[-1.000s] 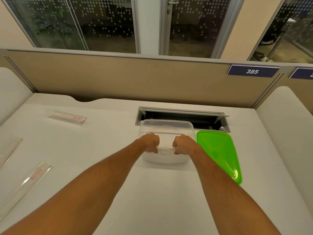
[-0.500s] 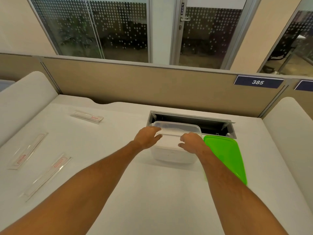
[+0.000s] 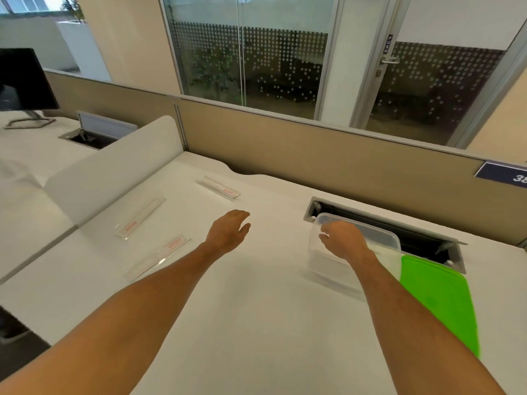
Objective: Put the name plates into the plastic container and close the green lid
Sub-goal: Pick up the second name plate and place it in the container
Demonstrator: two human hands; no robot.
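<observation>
A: Which step are you at?

B: I judge it is the fetching of the name plates. My left hand [image 3: 228,233] is in the centre of the frame, above the white desk [image 3: 256,323], with the fingers spread loosely and nothing in it. My right hand [image 3: 343,242] is at the near left corner of the clear plastic container [image 3: 379,238], right of centre. The fingers are half curled and hold nothing; if they touch the rim, I cannot tell.

A: Where are the plates?

B: Three clear name plates lie on the desk, left of centre. The far plate [image 3: 220,190] is nearest to my left fingertips, a little above them in the frame. The middle plate [image 3: 139,222] and the near plate [image 3: 158,258] are more to the left. If a plate is already inside the container, I cannot see it.

A: And the next move?

B: I think the left hand must reach forward to the far plate. It is thin and flat, so I should pinch it by the long edges.

A: Anything in the way?

B: The path is free. The green lid [image 3: 439,303] lies flat just right of the container, touching it, not yet closed. Behind the container is an open cable hatch [image 3: 427,243], and a monitor [image 3: 22,78] stands at the upper left on another desk.
</observation>
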